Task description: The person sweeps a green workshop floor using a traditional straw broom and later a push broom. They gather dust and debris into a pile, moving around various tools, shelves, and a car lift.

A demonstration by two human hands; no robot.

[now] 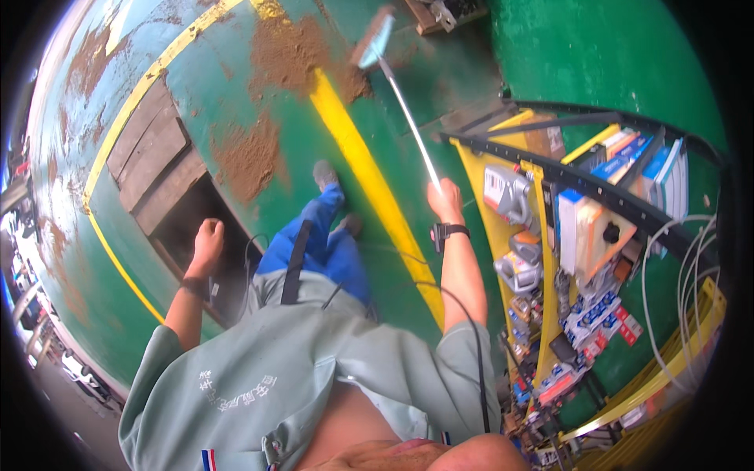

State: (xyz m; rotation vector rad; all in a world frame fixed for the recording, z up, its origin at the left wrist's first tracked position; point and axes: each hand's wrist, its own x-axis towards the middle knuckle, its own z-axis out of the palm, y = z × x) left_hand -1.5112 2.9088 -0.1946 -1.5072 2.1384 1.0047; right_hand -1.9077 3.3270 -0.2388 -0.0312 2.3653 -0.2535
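Observation:
My right hand (446, 199) is wrapped round the end of a pale broom handle. The broom (404, 104) stretches up and away from me, its light blue head (375, 45) resting near the far floor beside brown dirt. A pile of dirt (287, 55) lies left of the broom head, spread over a yellow floor line. A second patch of dirt (247, 157) sits nearer to me. My left hand (208, 239) hangs with curled fingers above a dark floor pit, and nothing shows in it.
Wooden boards (151, 149) cover part of the dark pit (206, 212) at my left. On the right stands a yellow-and-black shelf (542, 259) packed with boxes, bottles and parts. White cables (652, 298) hang from it. A yellow stripe (365, 180) crosses the green floor.

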